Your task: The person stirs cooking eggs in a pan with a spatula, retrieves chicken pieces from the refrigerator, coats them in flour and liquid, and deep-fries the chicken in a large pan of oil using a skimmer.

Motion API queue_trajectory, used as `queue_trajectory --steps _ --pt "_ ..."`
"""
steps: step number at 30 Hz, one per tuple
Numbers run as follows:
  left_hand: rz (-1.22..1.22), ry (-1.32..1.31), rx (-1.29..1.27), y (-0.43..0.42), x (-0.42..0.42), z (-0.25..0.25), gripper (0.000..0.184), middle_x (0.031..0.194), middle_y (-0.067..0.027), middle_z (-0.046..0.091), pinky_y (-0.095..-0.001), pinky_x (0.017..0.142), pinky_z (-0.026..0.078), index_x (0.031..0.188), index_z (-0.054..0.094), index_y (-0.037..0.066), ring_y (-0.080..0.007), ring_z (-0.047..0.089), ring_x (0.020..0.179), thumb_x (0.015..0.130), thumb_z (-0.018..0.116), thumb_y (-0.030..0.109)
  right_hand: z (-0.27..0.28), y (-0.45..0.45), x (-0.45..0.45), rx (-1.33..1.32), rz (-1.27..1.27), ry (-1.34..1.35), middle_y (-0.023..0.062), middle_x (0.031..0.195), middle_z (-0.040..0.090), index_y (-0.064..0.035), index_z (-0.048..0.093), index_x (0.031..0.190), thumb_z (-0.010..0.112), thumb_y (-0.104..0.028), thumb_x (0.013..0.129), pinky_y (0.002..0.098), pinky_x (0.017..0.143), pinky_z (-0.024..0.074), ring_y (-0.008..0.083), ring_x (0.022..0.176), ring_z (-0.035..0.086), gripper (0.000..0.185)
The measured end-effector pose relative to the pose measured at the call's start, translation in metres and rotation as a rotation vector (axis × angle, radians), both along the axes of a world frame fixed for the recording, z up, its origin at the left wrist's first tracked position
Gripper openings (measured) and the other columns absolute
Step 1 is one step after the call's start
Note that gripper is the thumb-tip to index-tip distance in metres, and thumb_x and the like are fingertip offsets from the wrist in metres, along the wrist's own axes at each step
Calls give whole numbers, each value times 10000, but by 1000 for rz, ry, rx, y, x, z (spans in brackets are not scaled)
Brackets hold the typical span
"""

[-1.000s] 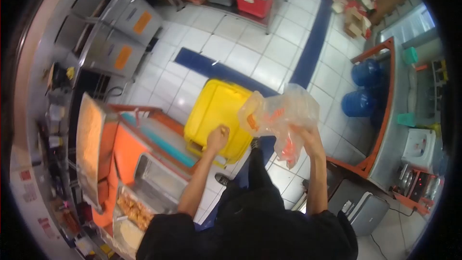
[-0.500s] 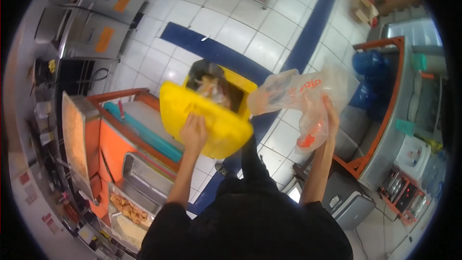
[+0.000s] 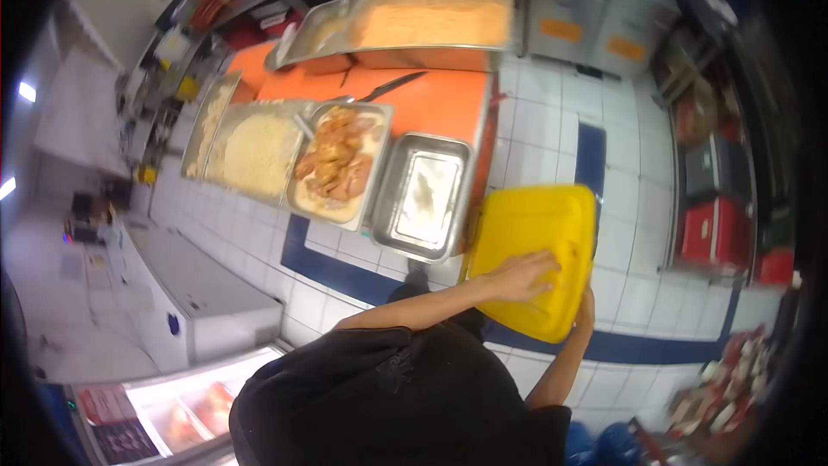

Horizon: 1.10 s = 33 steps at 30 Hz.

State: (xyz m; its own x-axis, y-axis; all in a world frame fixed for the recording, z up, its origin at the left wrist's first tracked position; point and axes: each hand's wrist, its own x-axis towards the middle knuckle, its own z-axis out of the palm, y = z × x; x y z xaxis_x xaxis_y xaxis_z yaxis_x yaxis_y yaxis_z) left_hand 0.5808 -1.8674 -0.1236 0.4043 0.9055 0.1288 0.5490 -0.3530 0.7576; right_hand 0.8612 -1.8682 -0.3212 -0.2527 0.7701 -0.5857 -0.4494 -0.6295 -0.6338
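Hands (image 3: 526, 276) now at yellow lid (image 3: 548, 216), steel pan (image 3: 398, 185) near left forearm (image 3: 435, 305)

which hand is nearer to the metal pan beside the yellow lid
Left. The left hand lies on top of the yellow lid, nearer the metal pan; the right hand is at the lid's edge, on the side away from the pan.

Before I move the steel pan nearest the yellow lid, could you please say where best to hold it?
I'd take the steel pan by its two short-end rims, from above: it sits open side up with those rims exposed, whereas its left long side lies close beside the pan of meat pieces and the yellow lid is near its right.
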Motion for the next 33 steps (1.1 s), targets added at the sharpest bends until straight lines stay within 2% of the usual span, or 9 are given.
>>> queue_trajectory --steps 2,7,10,14,19,23,26,30,33 --pt "9 -73 -74 2 -49 30 320 1073 -141 653 -405 917 486 1157 622 78 -309 618 1060 913 600 283 7 -40 52 -105 -351 -385 124 1410 494 -96 456 1407 397 -460 992 448 1060 350 246 1313 430 555" --pt "508 -303 -183 -9 -282 74 241 963 -145 689 -368 798 514 1068 658 41 -306 664 897 917 585 214 55 -179 113 -117 -833 -1014 160 1304 587 -58 532 1317 511 -417 937 463 892 501 327 1142 596 523" --pt "1105 -173 29 14 -452 72 257 866 -147 669 -387 741 500 1031 660 45 -295 644 810 919 602 268 85 -210 48 -141 -982 -1043 155 1240 612 -77 557 1274 504 -373 927 450 837 520 318 1060 624 460" --pt "1236 314 439 67 -594 38 247 806 -137 641 -390 733 496 923 666 44 -302 631 796 869 660 285 89 -165 -120 -47 -783 -889 119 1068 665 -100 592 1195 533 -364 926 368 703 548 244 857 665 382" --pt "1043 165 185 106 -593 -4 272 776 -148 623 -442 715 486 773 634 27 -355 612 786 831 686 288 128 -85 -306 311 -377 -1021 74 871 655 -55 624 1034 563 -259 980 253 594 498 153 708 651 220" --pt "1117 -651 225 78 -561 34 330 622 -15 516 -274 545 376 782 614 15 -122 485 569 921 644 313 180 -65 -375 369 -360 -1093 92 830 650 -22 610 1024 550 -230 984 237 615 491 149 680 628 220" --pt "1030 -836 91 84 -554 31 352 611 23 461 -236 525 315 789 613 8 -46 404 579 959 605 316 168 -52 -380 377 -447 -920 87 827 649 -8 611 1017 556 -216 974 247 616 483 130 677 618 219" --pt "892 -330 312 120 -566 9 411 631 -78 529 -329 541 359 751 581 -35 -176 453 568 960 590 319 132 -19 -391 341 -300 -970 68 845 640 -20 616 1008 575 -242 972 255 656 503 143 719 629 229" --pt "841 -358 155 107 -529 0 418 635 -128 517 -367 570 383 764 583 -49 -243 478 591 961 580 321 86 10 -391 552 -183 -1204 98 873 663 -7 623 1014 612 -269 942 301 682 512 195 782 641 272"
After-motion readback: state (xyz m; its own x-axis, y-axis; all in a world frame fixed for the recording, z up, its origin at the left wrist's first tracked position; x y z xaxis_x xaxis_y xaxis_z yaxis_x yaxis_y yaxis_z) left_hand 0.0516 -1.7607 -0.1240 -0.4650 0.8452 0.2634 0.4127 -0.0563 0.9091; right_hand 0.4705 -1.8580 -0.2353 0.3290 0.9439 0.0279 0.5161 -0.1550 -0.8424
